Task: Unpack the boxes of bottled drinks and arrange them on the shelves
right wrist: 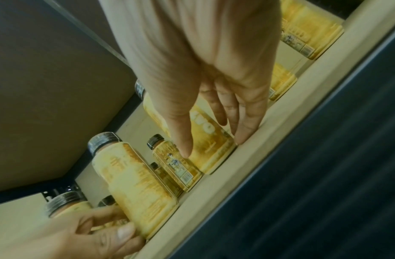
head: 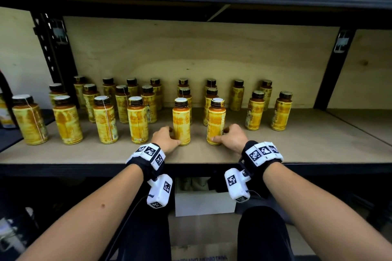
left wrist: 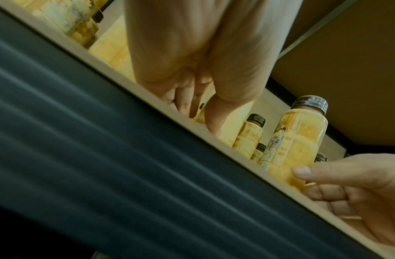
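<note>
1. Far left of the wooden shelf: upright yellow bottled drinks with dark caps stand in rows running from front to back.
2. Left of centre: the left hand grips the base of a standing bottle near the shelf's front edge. Its thumb lies across the front of the bottle and its fingers curl round the far left side. In the right wrist view the thumb is pressed on the label.
3. Right of centre: the right hand holds a second bottle, thumb on its lower front, fingers wrapped behind its right side. Both held bottles stand upright on the shelf board, near each other but not touching.
4. Further right: two more bottles stand apart from the held pair; beyond them the board is bare.
5. Below the shelf, between the forearms: an opened cardboard box on the floor; its contents cannot be made out.
</note>
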